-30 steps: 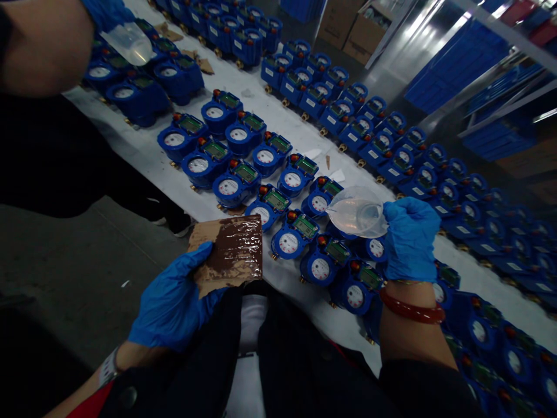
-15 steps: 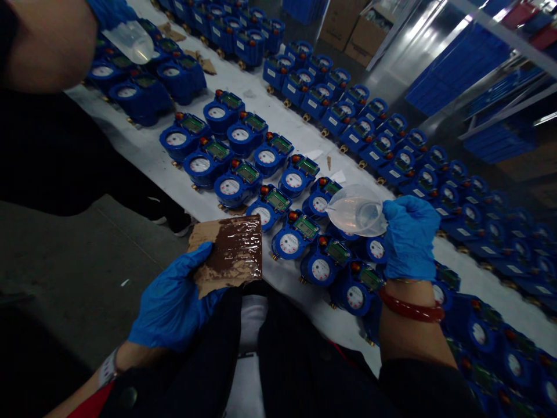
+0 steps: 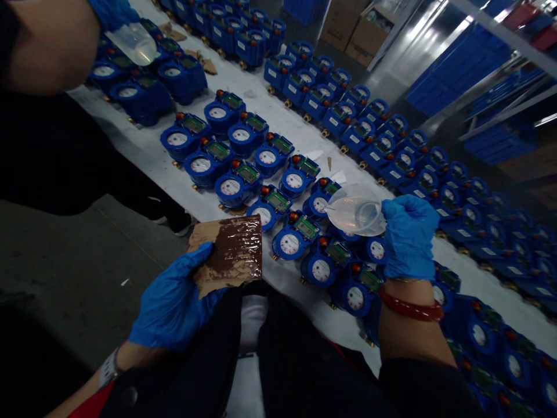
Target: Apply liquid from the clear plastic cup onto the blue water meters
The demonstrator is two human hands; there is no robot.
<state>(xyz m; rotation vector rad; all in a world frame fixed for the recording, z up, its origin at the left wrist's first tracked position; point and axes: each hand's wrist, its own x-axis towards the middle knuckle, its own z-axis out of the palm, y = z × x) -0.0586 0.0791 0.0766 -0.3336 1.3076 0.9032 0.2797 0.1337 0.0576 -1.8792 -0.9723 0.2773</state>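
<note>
In my blue-gloved left hand (image 3: 174, 302) is a piece of cardboard (image 3: 230, 249), its upper face wet and dark brown over much of its area. The thumb lies on top and the other fingers are underneath. My right hand (image 3: 409, 235), gloved too, is closed on a clear plastic measuring cup (image 3: 354, 210). The cup is tipped, with its spout toward the left, above a water meter (image 3: 322, 200). Clear liquid seems to sit inside it. Around it stand several blue water meters (image 3: 289, 241) with white dials and green circuit boards.
A co-worker's arm (image 3: 52, 46) reaches in at the upper left, with a gloved hand holding another clear cup (image 3: 137, 45). More meters (image 3: 343, 119) stand in long rows on the white-covered table (image 3: 278, 98). Cardboard scraps (image 3: 202, 61) lie between them. Boxes (image 3: 342, 23) stand behind.
</note>
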